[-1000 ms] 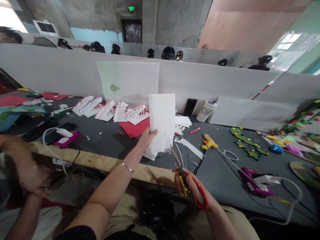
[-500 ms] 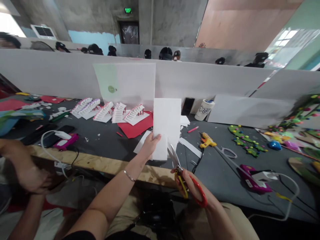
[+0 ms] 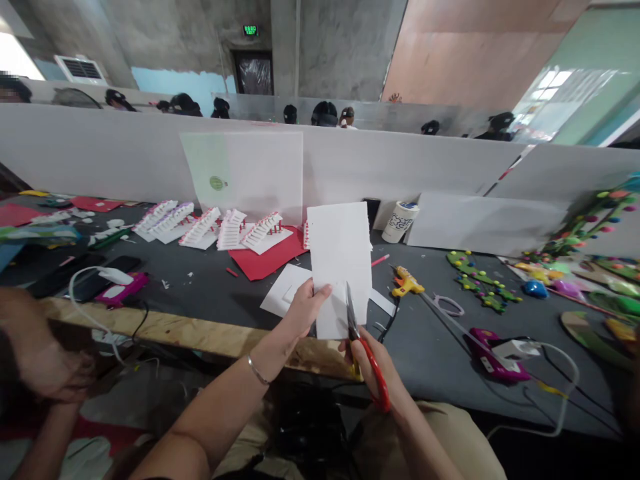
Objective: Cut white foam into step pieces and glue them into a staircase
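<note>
My left hand (image 3: 306, 305) grips the lower left edge of a white sheet of card (image 3: 340, 240), thumb on its face, and holds it up over the table's front edge. In my right hand (image 3: 373, 360) are scissors (image 3: 351, 310) with one red and one yellow handle. Their blades point up and lie at the lower part of the card, one blade showing in front of it. Below and left of the card, more white pieces (image 3: 280, 293) lie on the dark table.
Small white stair-like models (image 3: 200, 227) stand at the back left, some on red card (image 3: 255, 260). On the right are a yellow glue gun (image 3: 406, 283), a white cup (image 3: 400, 221) and a purple power strip (image 3: 493, 353) with cables. Another person's hands (image 3: 60, 367) rest at the left.
The scissors have moved up onto the card, and their blades have come round its lower edge. The card has tilted slightly and come a little closer. My view has shifted slightly.
</note>
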Available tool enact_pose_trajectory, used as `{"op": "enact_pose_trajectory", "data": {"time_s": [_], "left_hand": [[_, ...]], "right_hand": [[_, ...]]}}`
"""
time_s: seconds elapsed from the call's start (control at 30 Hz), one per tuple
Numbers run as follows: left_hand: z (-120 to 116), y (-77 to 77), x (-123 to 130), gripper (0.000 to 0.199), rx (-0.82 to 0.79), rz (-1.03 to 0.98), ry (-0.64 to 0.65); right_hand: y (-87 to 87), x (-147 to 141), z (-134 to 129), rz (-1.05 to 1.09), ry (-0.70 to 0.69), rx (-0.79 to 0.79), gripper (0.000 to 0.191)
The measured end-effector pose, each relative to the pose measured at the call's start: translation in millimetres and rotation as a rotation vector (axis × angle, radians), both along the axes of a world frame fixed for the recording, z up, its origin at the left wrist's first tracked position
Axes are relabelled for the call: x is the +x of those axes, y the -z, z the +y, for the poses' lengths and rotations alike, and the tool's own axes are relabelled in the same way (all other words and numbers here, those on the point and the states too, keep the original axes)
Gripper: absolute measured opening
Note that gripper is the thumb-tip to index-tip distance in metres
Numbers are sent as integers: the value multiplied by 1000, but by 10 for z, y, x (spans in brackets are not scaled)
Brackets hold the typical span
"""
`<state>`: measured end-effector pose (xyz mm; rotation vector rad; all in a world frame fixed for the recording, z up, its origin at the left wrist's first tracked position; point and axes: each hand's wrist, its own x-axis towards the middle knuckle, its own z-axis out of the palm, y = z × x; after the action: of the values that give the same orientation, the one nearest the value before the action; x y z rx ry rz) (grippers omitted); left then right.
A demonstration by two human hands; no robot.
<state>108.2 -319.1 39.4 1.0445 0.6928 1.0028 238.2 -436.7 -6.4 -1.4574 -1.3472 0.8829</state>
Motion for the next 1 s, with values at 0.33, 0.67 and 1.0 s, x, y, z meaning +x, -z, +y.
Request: {"op": "enact_pose_trajectory", "data": {"time_s": [0.33, 0.67, 1.0], "left_hand": [[-3, -45, 41, 42, 68, 53, -24], [-1, -69, 23, 48, 50, 39, -23], [-21, 27, 20, 46, 17, 13, -19]], "right_hand": [[293, 34, 56, 164, 76, 120, 39], [90, 48, 60, 112, 137, 10, 38], [69, -33, 112, 21, 172, 13, 43]]}}
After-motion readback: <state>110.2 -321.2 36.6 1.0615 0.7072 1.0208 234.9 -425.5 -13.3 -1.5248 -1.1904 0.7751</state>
